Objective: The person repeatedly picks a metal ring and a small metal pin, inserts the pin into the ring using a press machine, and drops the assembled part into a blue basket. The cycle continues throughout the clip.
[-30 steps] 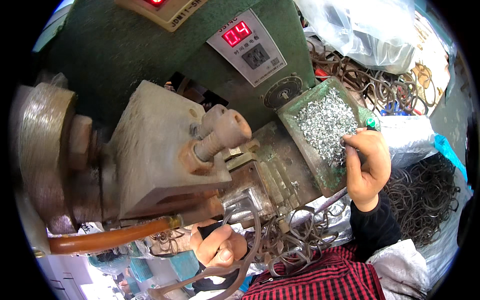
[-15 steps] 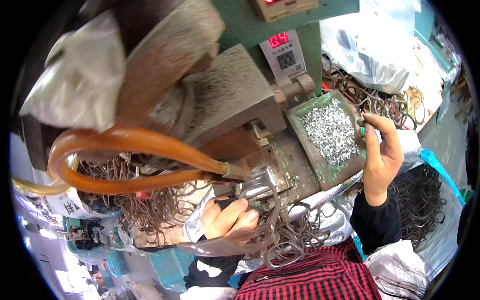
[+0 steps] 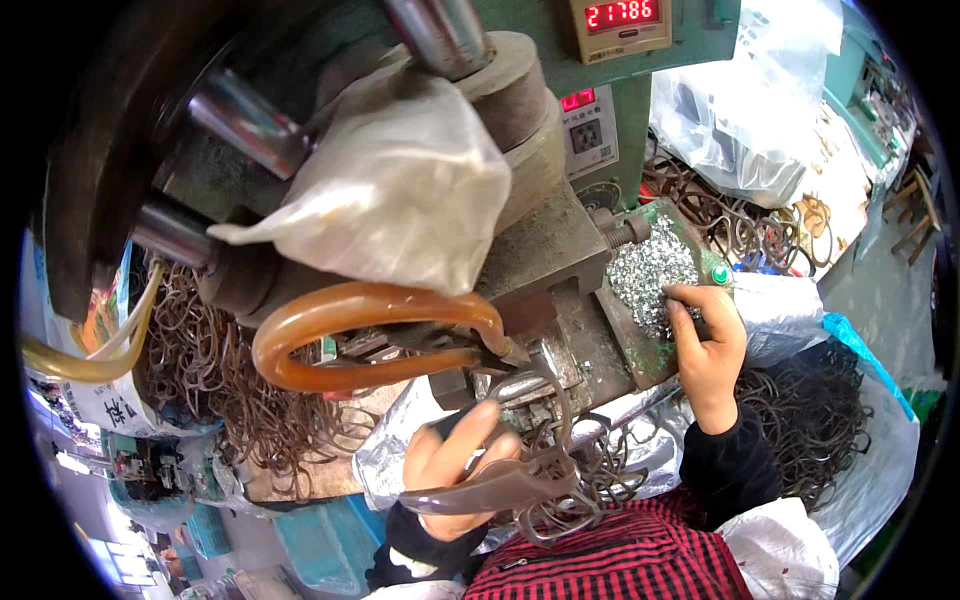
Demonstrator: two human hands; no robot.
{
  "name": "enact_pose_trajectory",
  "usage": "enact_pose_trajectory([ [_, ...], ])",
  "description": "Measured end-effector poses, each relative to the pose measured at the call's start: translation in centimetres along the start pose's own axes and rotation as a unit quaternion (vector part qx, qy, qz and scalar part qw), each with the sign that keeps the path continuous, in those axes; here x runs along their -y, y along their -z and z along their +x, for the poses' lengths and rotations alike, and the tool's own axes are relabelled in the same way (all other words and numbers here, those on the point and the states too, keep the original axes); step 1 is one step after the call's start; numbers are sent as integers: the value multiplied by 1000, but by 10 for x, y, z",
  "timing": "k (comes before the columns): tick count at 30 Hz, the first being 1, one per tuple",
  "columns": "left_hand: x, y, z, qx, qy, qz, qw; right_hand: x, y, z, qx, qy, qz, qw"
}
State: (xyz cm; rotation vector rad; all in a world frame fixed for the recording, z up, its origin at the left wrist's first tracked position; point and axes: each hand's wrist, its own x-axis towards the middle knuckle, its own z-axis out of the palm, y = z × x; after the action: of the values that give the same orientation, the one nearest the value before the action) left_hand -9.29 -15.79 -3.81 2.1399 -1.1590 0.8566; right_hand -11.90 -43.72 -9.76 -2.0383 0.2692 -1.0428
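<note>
My left hand (image 3: 450, 455) is closed around a translucent brown plastic eyeglass frame (image 3: 500, 492). Part of the frame crosses in front of my fingers, and a curved rim reaches up toward the metal fixture (image 3: 545, 375) of the machine. Whether the frame touches the fixture cannot be made out. To the right, my right hand (image 3: 712, 350) pinches with thumb and index finger at the edge of a heap of tiny silvery metal parts (image 3: 650, 272). The heap lies on a green tray (image 3: 655, 372). Anything between those fingertips is too small to see.
A thick orange tube loop (image 3: 375, 300) and a white cloth bundle (image 3: 400, 180) hang on the machine. Brown frames are piled at left (image 3: 270, 400) and in a bag at lower right (image 3: 810, 420). A green button (image 3: 720, 273) sits beside the tray.
My right hand has come down and left from beside the green button to the silvery heap. My left hand still holds the frame, slightly lower. The whole view has shifted.
</note>
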Motion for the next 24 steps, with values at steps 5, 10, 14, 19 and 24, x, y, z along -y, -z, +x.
enact_pose_trajectory([
  [5,36,63,-25,-289,171,237,912,1,3,-3,23,-43,25,999],
  [10,102,99,-30,-75,236,197,949,13,-8,9,24,5,36,999],
  [14,119,35,-40,188,275,258,907,8,-16,3,10,13,13,1000],
  [19,205,8,-120,263,189,236,916,4,30,-28,-17,11,-37,999],
  [24,182,13,-91,315,160,284,891,10,54,-37,-12,-54,-4,998],
])
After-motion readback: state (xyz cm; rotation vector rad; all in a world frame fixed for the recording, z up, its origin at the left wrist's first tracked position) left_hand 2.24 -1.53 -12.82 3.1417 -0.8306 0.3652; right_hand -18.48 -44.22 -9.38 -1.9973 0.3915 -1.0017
